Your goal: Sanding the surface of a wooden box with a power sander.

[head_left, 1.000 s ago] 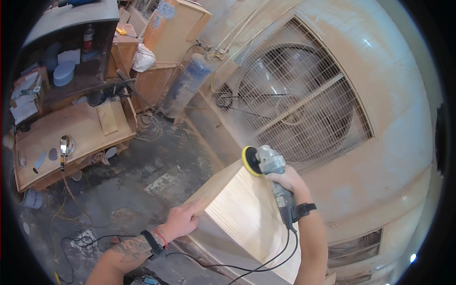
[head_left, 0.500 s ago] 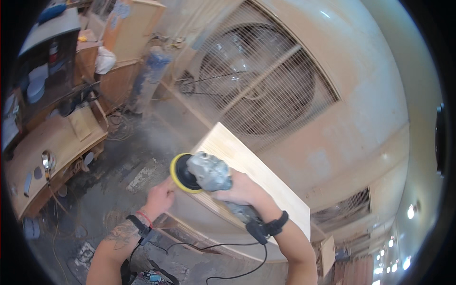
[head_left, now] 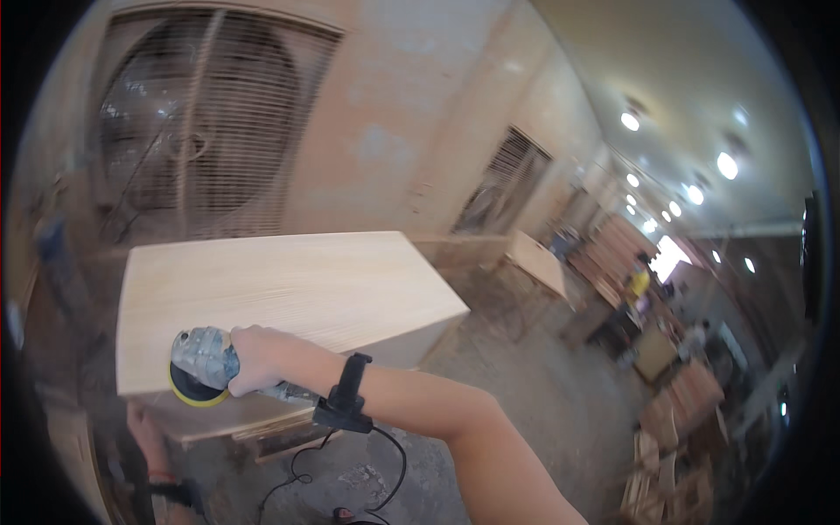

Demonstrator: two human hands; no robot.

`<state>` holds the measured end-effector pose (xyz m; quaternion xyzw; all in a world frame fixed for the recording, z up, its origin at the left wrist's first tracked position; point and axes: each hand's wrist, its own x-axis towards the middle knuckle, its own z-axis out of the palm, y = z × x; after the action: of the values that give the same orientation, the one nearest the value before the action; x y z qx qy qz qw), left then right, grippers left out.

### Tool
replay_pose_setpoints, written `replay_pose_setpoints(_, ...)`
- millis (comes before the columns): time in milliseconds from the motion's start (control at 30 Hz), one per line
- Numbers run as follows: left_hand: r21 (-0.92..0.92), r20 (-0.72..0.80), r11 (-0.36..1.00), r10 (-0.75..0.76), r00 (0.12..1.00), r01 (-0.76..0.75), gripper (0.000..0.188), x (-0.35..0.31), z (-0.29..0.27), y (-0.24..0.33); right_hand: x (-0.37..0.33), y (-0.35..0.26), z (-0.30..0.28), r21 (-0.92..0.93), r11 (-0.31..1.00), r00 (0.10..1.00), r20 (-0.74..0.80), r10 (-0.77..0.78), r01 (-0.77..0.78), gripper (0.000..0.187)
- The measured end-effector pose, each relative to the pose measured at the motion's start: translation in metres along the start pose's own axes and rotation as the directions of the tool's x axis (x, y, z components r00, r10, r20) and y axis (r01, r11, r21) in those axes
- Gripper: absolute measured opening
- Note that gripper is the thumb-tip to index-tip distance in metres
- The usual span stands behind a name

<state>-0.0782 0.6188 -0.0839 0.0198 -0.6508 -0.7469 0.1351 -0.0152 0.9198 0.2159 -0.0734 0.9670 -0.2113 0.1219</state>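
Note:
A pale wooden box-like piece (head_left: 289, 276) with a broad flat top lies in front of me. My right hand (head_left: 255, 357) is closed round a dusty grey disc sander (head_left: 206, 354). Its round pad, black with a yellow rim, is tilted at the near left edge of the wood, partly over the near side. Low at the left, my left hand (head_left: 147, 429) is against the near side of the piece, just under its corner. Blur and the wood's edge obscure its fingers. Black straps with small modules circle both wrists.
A large louvred fan (head_left: 201, 122) is set in the wall behind the wood, and a smaller louvred vent (head_left: 503, 175) further right. A thin black cable (head_left: 398, 472) hangs below my right wrist. Stacked boards (head_left: 687, 398) and a person in yellow (head_left: 640, 280) are at the right.
My view has swung right, so the wood and fan now appear further left. The sander is now at the near left edge, still in my right hand. My left hand stays by the near side.

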Motion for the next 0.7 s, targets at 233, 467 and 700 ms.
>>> replay_pose_setpoints(233, 0.262, 0.115, 0.953, 0.122, 0.986, -0.149, 0.044, 0.036, -0.048, -0.059, -0.114, 0.165, -0.035, 0.121, 0.970, 0.955, -0.186, 0.230, -0.210, 0.057)
replay_pose_setpoints(467, 0.307, 0.039, 0.949, 0.069, 0.997, -0.078, 0.035, 0.039, -0.055, -0.034, -0.250, 0.331, -0.091, 0.114, 0.784, 0.702, -0.379, 0.603, -0.611, 0.068)
replay_pose_setpoints(700, 0.656, 0.048, 0.754, 0.003, 0.999, -0.034, 0.021, -0.058, -0.067, -0.054, -0.351, 0.408, -0.096, 0.268, 0.670, 0.529, -0.443, 0.724, -0.693, 0.074)
